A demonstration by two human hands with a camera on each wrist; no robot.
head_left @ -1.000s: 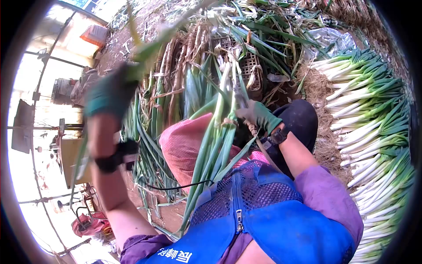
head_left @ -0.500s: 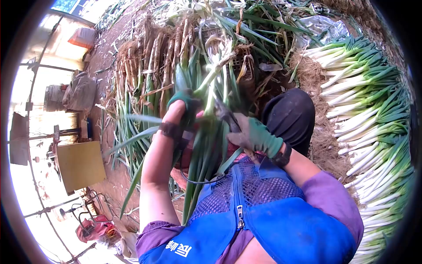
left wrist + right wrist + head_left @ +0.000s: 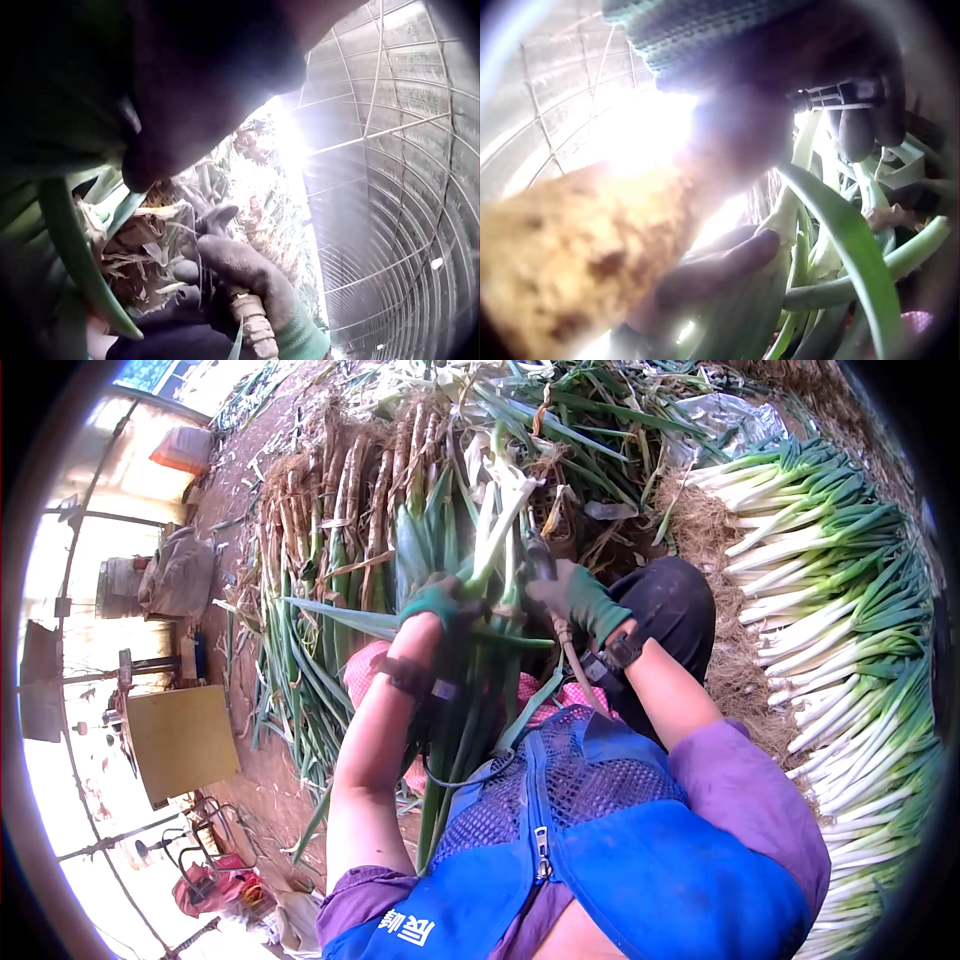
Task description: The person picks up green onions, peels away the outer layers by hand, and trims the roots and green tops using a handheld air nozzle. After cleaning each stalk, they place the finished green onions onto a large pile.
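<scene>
In the head view my gloved left hand grips a long green onion by its green part, with the pale root end pointing up and away. More onion stalks hang across my lap beneath it. Close by on the right, my gloved right hand holds a dark air gun, its nozzle beside the pale stalks. A tan wrapped hose trails from the gun toward my vest. The left wrist view shows the right hand around the gun's handle and hose. Green stalks fill the right wrist view.
Unpeeled onions with brown roots lie in a dense row at left. Cleaned white onions are stacked along the right. Leaf scraps cover the ground ahead. A yellow board stands at far left.
My left hand came in from the far left with an onion, to the stalks over my lap. The right hand and air gun shifted slightly up, nearer the onion's pale end.
</scene>
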